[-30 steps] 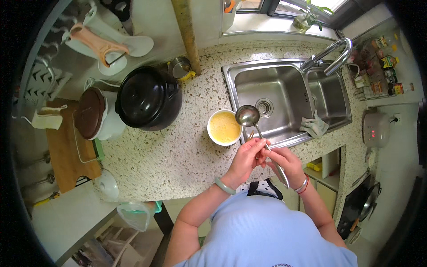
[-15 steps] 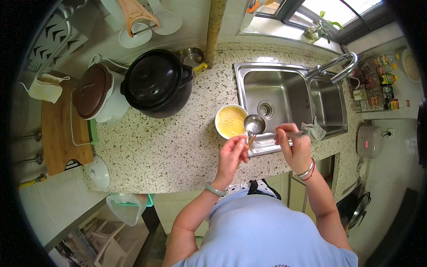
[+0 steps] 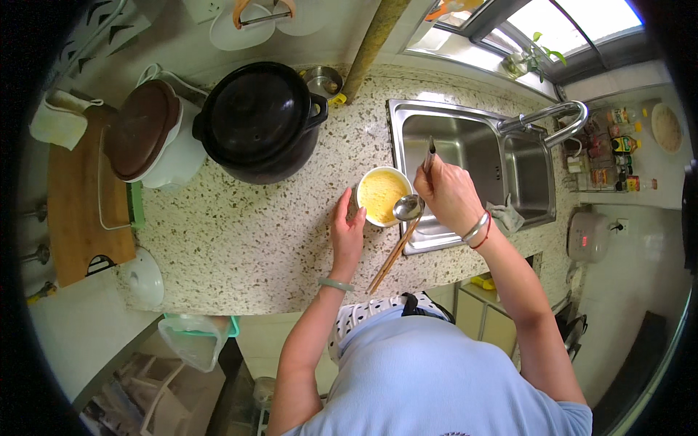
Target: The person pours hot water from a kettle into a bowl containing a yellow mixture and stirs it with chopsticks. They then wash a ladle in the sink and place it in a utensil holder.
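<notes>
A white bowl (image 3: 360, 186) of yellow beaten egg (image 3: 382, 196) stands on the counter at the sink's left edge. My left hand (image 3: 347, 231) is beside its near left side, fingers stretched out and thumb by the rim; I cannot tell if it presses on the bowl. In my right hand (image 3: 451, 195) is a metal ladle (image 3: 408, 208), gripped by its handle, which points up and away. The ladle's round head hangs at the bowl's right rim, partly over it. A pair of wooden chopsticks (image 3: 391, 260) lies slantwise between the counter's front edge and the sink.
A steel double sink (image 3: 465, 138) with a curved tap (image 3: 574, 131) is on the right, a cloth (image 3: 505, 216) on its near rim. A black lidded pot (image 3: 254, 120), a white pot with brown lid (image 3: 145, 131) and a wooden board (image 3: 80, 211) occupy the left.
My left hand has let go of the chopsticks and moved left to the bowl's side. My right hand has shifted up and left, tipping the ladle's handle upward and lowering its head toward the bowl's rim.
</notes>
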`<action>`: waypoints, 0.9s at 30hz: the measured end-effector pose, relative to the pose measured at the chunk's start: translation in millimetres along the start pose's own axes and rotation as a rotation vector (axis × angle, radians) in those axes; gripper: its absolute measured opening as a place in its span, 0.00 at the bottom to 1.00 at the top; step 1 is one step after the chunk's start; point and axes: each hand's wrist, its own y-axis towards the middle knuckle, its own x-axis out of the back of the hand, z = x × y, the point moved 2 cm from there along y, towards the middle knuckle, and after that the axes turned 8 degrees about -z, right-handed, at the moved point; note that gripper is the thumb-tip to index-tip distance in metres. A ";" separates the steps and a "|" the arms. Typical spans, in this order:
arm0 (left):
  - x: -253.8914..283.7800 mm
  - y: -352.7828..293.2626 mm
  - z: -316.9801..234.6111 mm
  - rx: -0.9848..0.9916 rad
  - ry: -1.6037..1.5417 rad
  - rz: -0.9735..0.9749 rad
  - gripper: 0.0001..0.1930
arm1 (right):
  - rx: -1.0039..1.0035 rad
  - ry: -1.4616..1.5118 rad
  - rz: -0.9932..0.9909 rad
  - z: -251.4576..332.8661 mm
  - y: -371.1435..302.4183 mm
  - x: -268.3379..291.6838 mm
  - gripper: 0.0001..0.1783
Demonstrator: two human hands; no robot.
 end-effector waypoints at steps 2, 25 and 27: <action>-0.9 4.0 3.5 -0.055 0.042 0.012 0.26 | -0.030 -0.009 0.036 3.4 8.8 -2.4 0.10; -2.3 9.1 4.7 0.032 -0.020 0.101 0.26 | -0.105 -0.032 0.115 3.5 41.2 -26.7 0.10; -2.3 9.2 5.5 0.024 -0.029 0.102 0.26 | -0.109 -0.030 0.119 3.4 42.7 -28.0 0.10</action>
